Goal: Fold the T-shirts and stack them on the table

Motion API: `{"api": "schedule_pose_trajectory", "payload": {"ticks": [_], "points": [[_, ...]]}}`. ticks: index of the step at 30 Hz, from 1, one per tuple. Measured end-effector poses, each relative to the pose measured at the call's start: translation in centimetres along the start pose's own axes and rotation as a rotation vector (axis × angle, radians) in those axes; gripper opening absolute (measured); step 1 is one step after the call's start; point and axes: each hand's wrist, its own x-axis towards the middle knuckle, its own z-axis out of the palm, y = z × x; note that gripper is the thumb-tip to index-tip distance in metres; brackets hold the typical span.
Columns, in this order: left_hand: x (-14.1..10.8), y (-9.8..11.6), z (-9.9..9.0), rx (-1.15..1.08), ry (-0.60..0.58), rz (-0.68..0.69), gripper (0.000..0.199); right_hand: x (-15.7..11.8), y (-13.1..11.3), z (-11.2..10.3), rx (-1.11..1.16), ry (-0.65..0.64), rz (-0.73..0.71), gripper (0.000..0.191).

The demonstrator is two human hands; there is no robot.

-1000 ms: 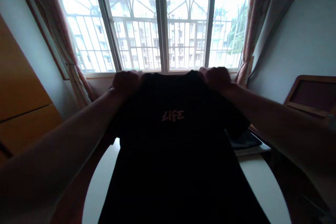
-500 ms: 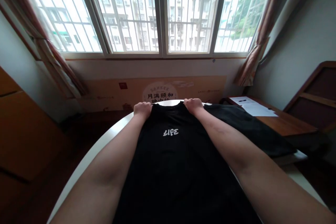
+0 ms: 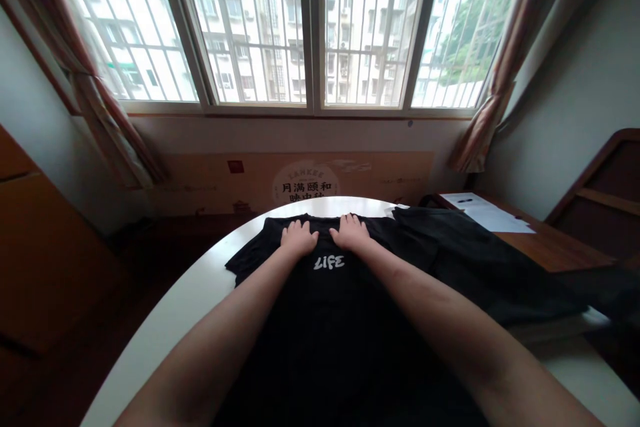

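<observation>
A black T-shirt (image 3: 320,333) lies spread on a white round-edged table (image 3: 165,320), its collar toward the window. White lettering on its upper part reads upside down from here. My left hand (image 3: 299,237) rests flat on the shirt just left of the collar, fingers spread. To the right of the collar, my right hand (image 3: 350,232) lies on the cloth with fingers stretched out. The left sleeve shows fanned out on the table; the right one runs up against other black cloth (image 3: 490,260). My forearms cover parts of the shirt's sides.
At the right stands a wooden desk (image 3: 560,250) with white papers (image 3: 485,212) on it, and a chair (image 3: 605,173) behind. A printed cardboard panel (image 3: 210,180) leans below the barred window. A wooden cabinet (image 3: 50,260) is on the left.
Both hands have let go of the shirt's shoulders and now lie flat on it, closer to me and nearer together. The shirt's top has come down onto the table, with the left sleeve showing.
</observation>
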Motion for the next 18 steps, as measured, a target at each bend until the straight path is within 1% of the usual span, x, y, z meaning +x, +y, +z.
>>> {"api": "schedule_pose_trajectory", "payload": {"ticks": [3, 6, 9, 14, 18], "points": [[0.0, -0.3, 0.8, -0.016, -0.048, -0.065, 0.073, 0.3, 0.3, 1.1, 0.006, -0.015, 0.042, 0.078], [-0.1, -1.4, 0.7, -0.024, -0.065, -0.099, 0.082, 0.6, 1.2, 1.4, 0.010, -0.020, 0.031, 0.079], [-0.1, -2.6, 0.2, -0.023, -0.067, -0.124, 0.088, 0.8, 2.4, 1.2, 0.003, -0.025, 0.038, 0.078], [0.1, -3.8, 0.2, -0.016, -0.068, -0.142, 0.085, 1.3, 4.5, 0.8, -0.008, -0.018, 0.086, 0.080], [-0.3, -3.4, -0.3, 0.005, -0.036, -0.163, 0.081, 1.5, 4.7, 0.9, -0.011, -0.011, 0.087, 0.079]]}}
